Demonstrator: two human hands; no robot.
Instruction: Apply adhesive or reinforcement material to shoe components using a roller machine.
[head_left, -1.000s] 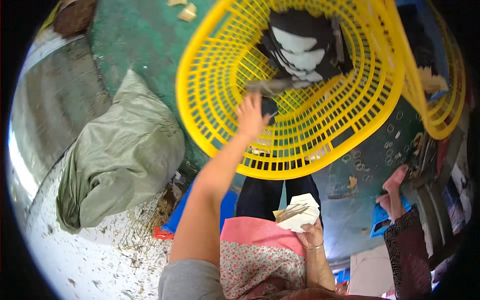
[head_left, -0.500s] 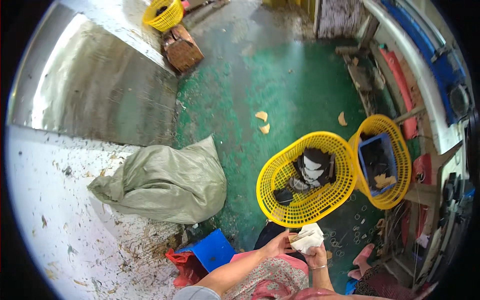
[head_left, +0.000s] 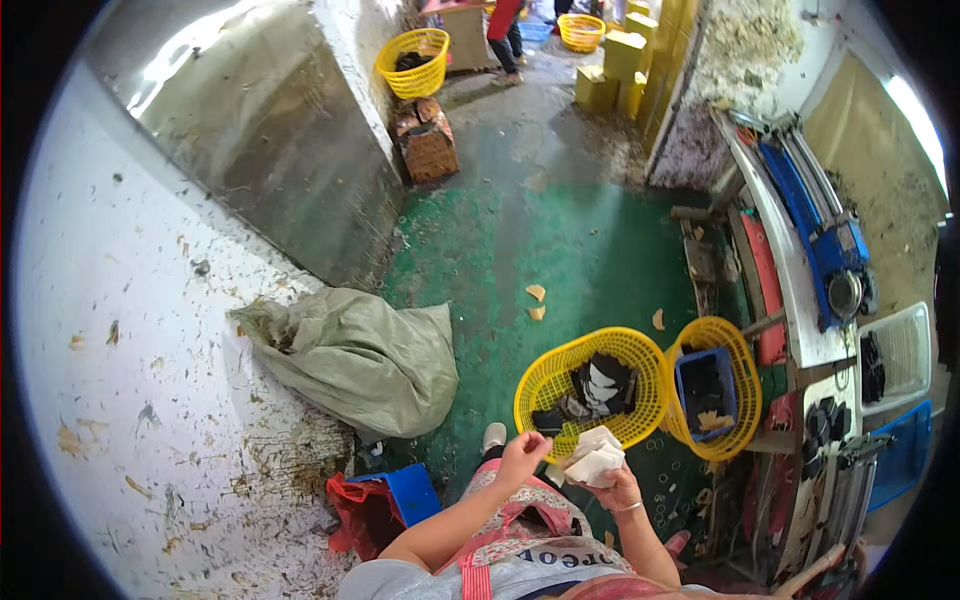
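My right hand (head_left: 618,490) is closed around a stack of white, flat, cloth-like pieces (head_left: 597,455), held in front of my apron. My left hand (head_left: 525,457) is just left of the stack, apart from it, with its fingers curled together; whether anything is pinched in them cannot be made out. Right beyond my hands stands a yellow oval plastic basket (head_left: 528,372) with black and white pieces (head_left: 603,385) inside. A second yellow basket (head_left: 752,385) touches it on the right and holds a blue bin (head_left: 735,405) with dark and tan pieces.
A large grey-green sack (head_left: 375,360) leans by the left wall. Near my left side stand a blue box (head_left: 412,495) and a red bag (head_left: 360,515). A bench with a blue machine (head_left: 815,240) runs along the right. Tan scraps (head_left: 537,293) lie on the green floor (head_left: 480,260).
My left hand has come away from the stack to the left. The stack stays in my right hand. The view has tilted up, showing more of the far room and the bench.
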